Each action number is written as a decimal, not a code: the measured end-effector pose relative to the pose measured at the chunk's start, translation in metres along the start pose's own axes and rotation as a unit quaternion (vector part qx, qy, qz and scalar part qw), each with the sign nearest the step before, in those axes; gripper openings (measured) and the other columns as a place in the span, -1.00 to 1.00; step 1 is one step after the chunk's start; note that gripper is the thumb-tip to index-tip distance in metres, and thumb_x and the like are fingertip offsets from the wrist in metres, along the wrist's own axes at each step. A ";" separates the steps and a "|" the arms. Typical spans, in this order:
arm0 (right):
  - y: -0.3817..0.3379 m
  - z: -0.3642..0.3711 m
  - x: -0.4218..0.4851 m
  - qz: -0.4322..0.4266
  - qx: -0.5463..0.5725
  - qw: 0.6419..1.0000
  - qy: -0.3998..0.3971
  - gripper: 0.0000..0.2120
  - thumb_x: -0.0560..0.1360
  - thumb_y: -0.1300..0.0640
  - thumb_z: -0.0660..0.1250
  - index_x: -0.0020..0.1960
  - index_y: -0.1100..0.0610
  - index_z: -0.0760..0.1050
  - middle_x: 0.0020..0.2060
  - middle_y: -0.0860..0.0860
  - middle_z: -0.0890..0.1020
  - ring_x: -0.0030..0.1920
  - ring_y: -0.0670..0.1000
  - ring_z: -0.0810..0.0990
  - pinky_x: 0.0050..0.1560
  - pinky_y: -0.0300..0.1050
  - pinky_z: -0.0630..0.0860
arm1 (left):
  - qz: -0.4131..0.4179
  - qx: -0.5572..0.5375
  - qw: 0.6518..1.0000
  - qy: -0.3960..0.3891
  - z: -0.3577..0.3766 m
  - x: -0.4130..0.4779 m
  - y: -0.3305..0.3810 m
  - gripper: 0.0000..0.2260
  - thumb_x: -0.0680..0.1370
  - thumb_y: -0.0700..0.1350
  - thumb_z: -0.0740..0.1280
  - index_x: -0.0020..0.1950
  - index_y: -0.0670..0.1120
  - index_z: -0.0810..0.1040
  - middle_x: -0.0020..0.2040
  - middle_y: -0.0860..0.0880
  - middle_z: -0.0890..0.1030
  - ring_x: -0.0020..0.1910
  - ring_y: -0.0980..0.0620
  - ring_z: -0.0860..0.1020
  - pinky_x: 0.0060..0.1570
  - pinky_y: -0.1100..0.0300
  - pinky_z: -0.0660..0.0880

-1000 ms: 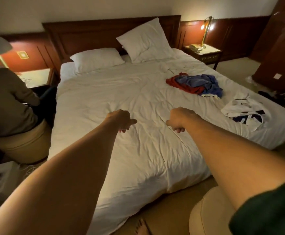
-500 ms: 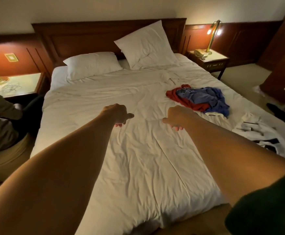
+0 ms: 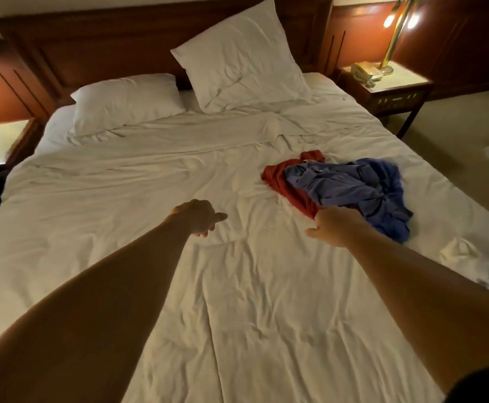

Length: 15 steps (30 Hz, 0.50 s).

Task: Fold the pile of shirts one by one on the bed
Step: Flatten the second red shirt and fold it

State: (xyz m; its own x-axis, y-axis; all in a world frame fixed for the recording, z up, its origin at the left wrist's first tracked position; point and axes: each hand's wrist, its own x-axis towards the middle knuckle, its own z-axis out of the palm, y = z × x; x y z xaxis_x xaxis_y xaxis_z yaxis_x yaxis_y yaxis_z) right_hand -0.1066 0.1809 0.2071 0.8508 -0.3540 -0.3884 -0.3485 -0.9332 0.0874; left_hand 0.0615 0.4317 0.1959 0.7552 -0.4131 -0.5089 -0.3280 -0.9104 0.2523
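Reaching right hand now beside shirts (previously apart).

This is a bedroom with the look of a hotel room: a wide white-sheeted bed with a dark wooden headboard and two pillows at its far end, and to its right a nightstand carrying a lit brass lamp and a telephone.

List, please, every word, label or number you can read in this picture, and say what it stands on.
No text can be read.
Pale marks on the front panel of the right nightstand: too blurred to read.
Red shirt and blue shirt: no print shows.
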 end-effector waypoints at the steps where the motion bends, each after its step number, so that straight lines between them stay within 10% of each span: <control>1: 0.026 0.012 0.026 -0.002 -0.005 1.000 0.005 -0.52 0.59 -0.27 0.18 0.07 0.15 0.54 -0.08 0.09 0.56 -0.05 0.13 0.56 -0.06 -0.04 0.44 | -0.003 -0.026 1.000 0.000 0.010 0.031 0.018 -0.53 0.61 0.28 0.17 -0.12 -0.06 0.65 -0.24 0.03 0.70 -0.24 0.04 0.65 -0.03 0.15 0.51; 5: 0.109 0.073 0.130 -0.039 0.021 0.997 0.066 -0.58 0.59 -0.21 0.24 -0.28 0.05 0.31 -0.15 0.10 0.49 -0.04 0.17 0.57 -0.12 -0.10 0.35 | -0.012 -0.137 0.990 0.015 0.059 0.156 0.077 -0.56 0.60 0.24 0.23 -0.14 -0.08 0.66 -0.22 -0.01 0.69 -0.29 0.01 0.60 -0.22 0.17 0.47; 9: 0.152 0.147 0.221 -0.079 0.051 0.988 0.127 -0.54 0.51 -0.23 0.35 0.23 0.09 0.54 0.14 0.10 0.55 0.18 0.19 0.52 0.07 0.05 0.43 | -0.052 -0.279 0.959 0.026 0.114 0.268 0.123 -0.60 0.62 0.18 0.27 0.00 -0.15 0.65 -0.13 -0.06 0.64 -0.25 0.00 0.55 -0.29 0.18 0.43; 15: 0.185 0.245 0.303 -0.165 0.012 0.954 0.250 -0.55 0.27 -0.18 0.57 0.06 0.05 0.66 -0.01 0.14 0.52 -0.03 0.21 0.49 -0.05 0.15 0.50 | -0.113 -0.435 0.892 0.051 0.187 0.377 0.182 -0.64 0.57 0.18 0.35 -0.12 -0.12 0.53 -0.23 -0.05 0.56 -0.36 -0.01 0.52 -0.37 0.21 0.40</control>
State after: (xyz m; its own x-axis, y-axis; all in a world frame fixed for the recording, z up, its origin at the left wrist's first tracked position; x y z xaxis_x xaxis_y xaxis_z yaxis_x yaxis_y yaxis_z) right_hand -0.0098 -0.0842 -0.1187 0.9949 -0.0316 0.0956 -0.0329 -0.9994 0.0122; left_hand 0.1804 0.1060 -0.1038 0.8082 -0.1764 -0.5619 0.3711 -0.5884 0.7184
